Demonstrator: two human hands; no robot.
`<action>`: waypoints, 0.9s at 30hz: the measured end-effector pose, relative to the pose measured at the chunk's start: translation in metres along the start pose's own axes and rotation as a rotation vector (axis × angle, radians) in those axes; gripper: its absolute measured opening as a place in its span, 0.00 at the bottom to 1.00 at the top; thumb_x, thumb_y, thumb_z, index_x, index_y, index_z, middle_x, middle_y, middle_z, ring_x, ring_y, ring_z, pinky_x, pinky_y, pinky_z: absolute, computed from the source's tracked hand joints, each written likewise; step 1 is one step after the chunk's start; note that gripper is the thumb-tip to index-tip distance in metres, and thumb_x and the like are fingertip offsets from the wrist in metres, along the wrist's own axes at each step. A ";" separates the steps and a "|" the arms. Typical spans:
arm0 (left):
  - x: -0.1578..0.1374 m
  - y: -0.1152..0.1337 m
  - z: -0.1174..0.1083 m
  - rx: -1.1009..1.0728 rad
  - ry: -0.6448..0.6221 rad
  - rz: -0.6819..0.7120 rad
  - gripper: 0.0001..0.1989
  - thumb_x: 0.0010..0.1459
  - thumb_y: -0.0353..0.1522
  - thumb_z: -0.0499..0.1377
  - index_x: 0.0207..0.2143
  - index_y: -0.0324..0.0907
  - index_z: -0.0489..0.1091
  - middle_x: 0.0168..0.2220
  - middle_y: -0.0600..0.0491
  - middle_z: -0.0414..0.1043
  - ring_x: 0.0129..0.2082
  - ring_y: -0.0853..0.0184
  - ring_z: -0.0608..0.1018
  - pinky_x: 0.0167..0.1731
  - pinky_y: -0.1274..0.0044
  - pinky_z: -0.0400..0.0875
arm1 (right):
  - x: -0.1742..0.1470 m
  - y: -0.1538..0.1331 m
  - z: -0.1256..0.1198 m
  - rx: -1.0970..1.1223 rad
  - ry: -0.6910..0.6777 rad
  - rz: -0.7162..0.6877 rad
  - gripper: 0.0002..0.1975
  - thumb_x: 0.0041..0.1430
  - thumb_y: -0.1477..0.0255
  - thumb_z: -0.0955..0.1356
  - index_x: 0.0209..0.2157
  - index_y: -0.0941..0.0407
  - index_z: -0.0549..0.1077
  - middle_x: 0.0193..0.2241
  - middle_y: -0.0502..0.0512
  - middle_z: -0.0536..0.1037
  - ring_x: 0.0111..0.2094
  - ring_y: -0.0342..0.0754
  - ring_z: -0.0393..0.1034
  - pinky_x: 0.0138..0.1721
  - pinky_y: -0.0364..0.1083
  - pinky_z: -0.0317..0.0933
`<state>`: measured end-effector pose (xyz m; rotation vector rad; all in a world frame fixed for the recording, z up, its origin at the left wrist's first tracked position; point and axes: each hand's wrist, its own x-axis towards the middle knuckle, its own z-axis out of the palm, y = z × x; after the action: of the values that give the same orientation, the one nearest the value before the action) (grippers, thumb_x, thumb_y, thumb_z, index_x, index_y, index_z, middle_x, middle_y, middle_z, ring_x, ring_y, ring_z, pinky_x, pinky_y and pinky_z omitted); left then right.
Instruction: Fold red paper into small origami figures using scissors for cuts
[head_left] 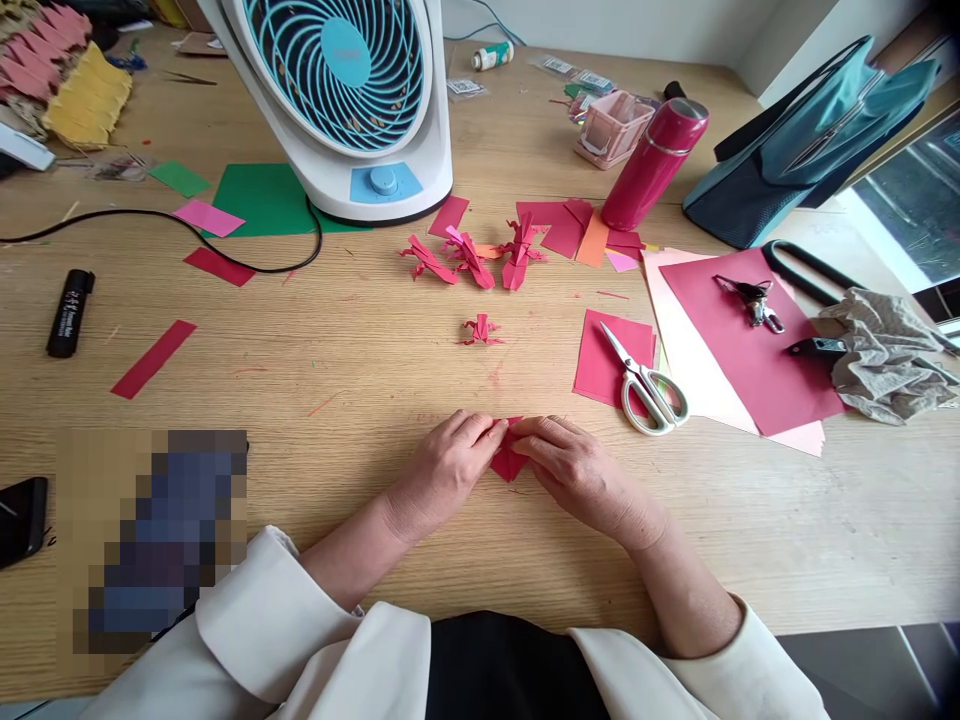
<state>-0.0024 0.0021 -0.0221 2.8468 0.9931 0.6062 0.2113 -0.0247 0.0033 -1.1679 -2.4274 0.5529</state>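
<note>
One piece of folded red paper [508, 466], near the person's edge of the wooden table [360, 370]; call it clock centre, 12 pointing away. Can't tell if it touches the tabletop.

Left hand [452, 458]: back up, forearm in from 8 o'clock, fingers bent, thumb and index pinched with almost no gap on the paper's 10 o'clock side. Right hand [579, 468]: near mirror, forearm in from 4, wrist low, fingers curled, tips bunched on the 2 o'clock side. Can't tell which right fingers bear on it. Both sets of fingertips nearly meet; cream sleeves [259, 610] sit back on the forearms.

Around it: small red origami figure [481, 330] near 12, three larger red origami figures [471, 262] beyond it. White-handled scissors [634, 367] at 2, blades over red paper squares [598, 350]. White desk fan [330, 180] at 11, magenta thermos [649, 170] at 1.
</note>
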 end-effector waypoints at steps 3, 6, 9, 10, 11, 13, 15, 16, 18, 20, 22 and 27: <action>0.000 0.000 0.001 0.010 0.010 0.003 0.15 0.66 0.26 0.55 0.54 0.34 0.68 0.40 0.48 0.73 0.39 0.64 0.74 0.43 0.71 0.75 | 0.000 0.001 -0.001 0.020 -0.006 0.003 0.12 0.68 0.79 0.62 0.47 0.57 0.74 0.47 0.62 0.76 0.48 0.53 0.72 0.49 0.53 0.71; 0.000 0.000 0.002 0.022 0.024 0.008 0.15 0.66 0.26 0.55 0.54 0.34 0.69 0.41 0.47 0.73 0.40 0.64 0.74 0.44 0.71 0.75 | 0.000 0.002 -0.002 0.045 -0.011 0.000 0.12 0.67 0.80 0.62 0.47 0.57 0.74 0.47 0.62 0.76 0.49 0.53 0.72 0.49 0.53 0.71; 0.001 0.000 0.002 0.018 0.031 0.002 0.14 0.67 0.26 0.54 0.53 0.34 0.70 0.41 0.48 0.73 0.40 0.64 0.74 0.44 0.71 0.75 | 0.000 0.002 -0.003 0.071 -0.010 -0.003 0.13 0.66 0.81 0.62 0.47 0.58 0.74 0.47 0.63 0.76 0.50 0.53 0.71 0.50 0.53 0.70; 0.001 0.000 0.002 0.014 0.034 -0.001 0.13 0.67 0.26 0.54 0.52 0.34 0.70 0.40 0.48 0.73 0.40 0.65 0.74 0.43 0.72 0.75 | 0.000 0.002 -0.003 0.077 -0.010 -0.001 0.13 0.66 0.82 0.62 0.47 0.58 0.74 0.47 0.63 0.76 0.50 0.53 0.71 0.51 0.53 0.70; 0.001 0.000 0.002 0.011 0.037 -0.002 0.13 0.67 0.26 0.54 0.52 0.34 0.71 0.40 0.48 0.74 0.40 0.65 0.74 0.43 0.72 0.75 | -0.001 0.003 -0.004 0.083 -0.010 0.003 0.14 0.66 0.82 0.62 0.47 0.58 0.74 0.47 0.63 0.76 0.51 0.53 0.71 0.51 0.53 0.70; 0.002 0.000 0.002 0.006 0.040 -0.003 0.12 0.67 0.27 0.54 0.51 0.35 0.71 0.40 0.48 0.74 0.39 0.65 0.74 0.43 0.72 0.75 | -0.001 0.003 -0.004 0.091 -0.008 0.006 0.15 0.65 0.83 0.62 0.48 0.58 0.74 0.48 0.62 0.76 0.51 0.53 0.71 0.52 0.53 0.70; 0.002 0.000 0.002 0.005 0.040 -0.003 0.12 0.67 0.27 0.54 0.50 0.35 0.71 0.40 0.48 0.74 0.39 0.65 0.74 0.43 0.72 0.76 | -0.001 0.004 -0.003 0.097 -0.007 0.003 0.16 0.64 0.84 0.62 0.48 0.58 0.74 0.48 0.62 0.76 0.51 0.53 0.71 0.52 0.53 0.70; 0.002 0.000 0.002 0.006 0.040 -0.003 0.12 0.67 0.27 0.54 0.50 0.35 0.72 0.39 0.48 0.74 0.39 0.65 0.74 0.43 0.72 0.76 | 0.000 0.005 -0.003 0.099 -0.008 0.000 0.16 0.64 0.84 0.62 0.48 0.57 0.74 0.48 0.62 0.76 0.51 0.53 0.71 0.51 0.53 0.70; 0.002 0.000 0.002 0.008 0.041 -0.003 0.12 0.67 0.27 0.54 0.50 0.35 0.72 0.39 0.48 0.74 0.39 0.65 0.74 0.43 0.72 0.76 | 0.000 0.005 -0.003 0.100 -0.012 -0.004 0.16 0.63 0.85 0.62 0.48 0.58 0.74 0.48 0.62 0.76 0.50 0.53 0.71 0.51 0.53 0.70; 0.002 0.000 0.002 0.011 0.043 -0.001 0.12 0.67 0.27 0.54 0.50 0.35 0.72 0.39 0.48 0.73 0.39 0.65 0.74 0.43 0.72 0.75 | 0.001 0.005 -0.003 0.097 -0.015 -0.003 0.17 0.63 0.85 0.62 0.48 0.58 0.74 0.48 0.62 0.76 0.50 0.53 0.71 0.51 0.53 0.70; 0.001 -0.001 0.003 0.014 0.042 0.003 0.12 0.67 0.26 0.54 0.50 0.35 0.72 0.39 0.48 0.73 0.39 0.65 0.74 0.43 0.72 0.75 | 0.001 0.004 -0.004 0.094 -0.015 -0.001 0.17 0.63 0.85 0.62 0.48 0.58 0.74 0.48 0.62 0.76 0.50 0.53 0.71 0.51 0.53 0.70; 0.001 -0.001 0.003 0.017 0.041 0.006 0.13 0.67 0.26 0.53 0.51 0.35 0.71 0.39 0.48 0.73 0.39 0.65 0.74 0.43 0.72 0.75 | 0.000 0.004 -0.005 0.084 -0.020 -0.011 0.16 0.63 0.84 0.63 0.48 0.58 0.74 0.49 0.62 0.76 0.52 0.53 0.71 0.53 0.53 0.69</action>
<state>-0.0010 0.0036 -0.0245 2.8641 1.0005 0.6627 0.2166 -0.0216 0.0052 -1.1198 -2.4008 0.6591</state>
